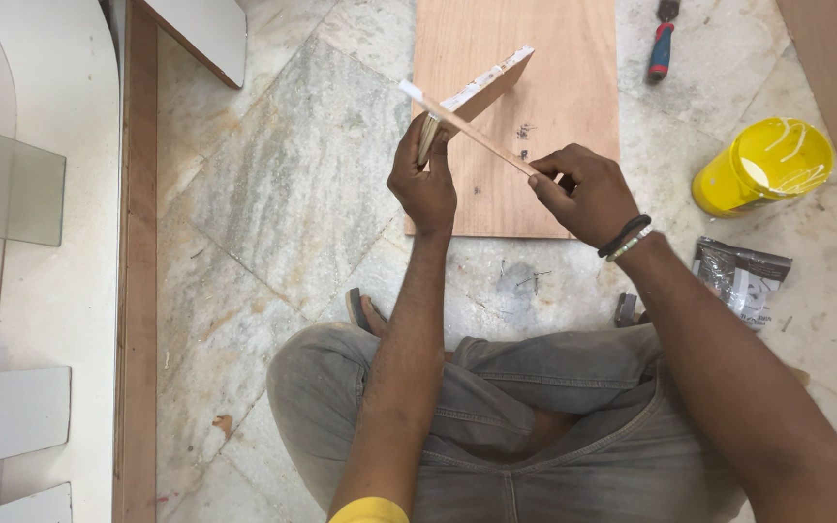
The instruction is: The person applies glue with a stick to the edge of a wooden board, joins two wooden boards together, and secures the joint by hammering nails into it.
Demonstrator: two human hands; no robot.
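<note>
I sit cross-legged on a stone tile floor. My left hand [422, 182] grips a small plywood piece [488, 82] with a white edge, held up on its edge above a larger plywood board [554, 58] lying on the floor. A thin wooden strip [467, 128] lies along the piece's edge, running from upper left to lower right. My right hand [585, 192] pinches the strip's lower right end. A dark band and a bracelet circle my right wrist.
A yellow tub [765, 165] of white glue stands at the right, a grey foil packet [740, 279] below it. A red and blue handled tool [662, 46] lies at the top. White laminated panels [50, 242] and a wooden rail [138, 291] fill the left side.
</note>
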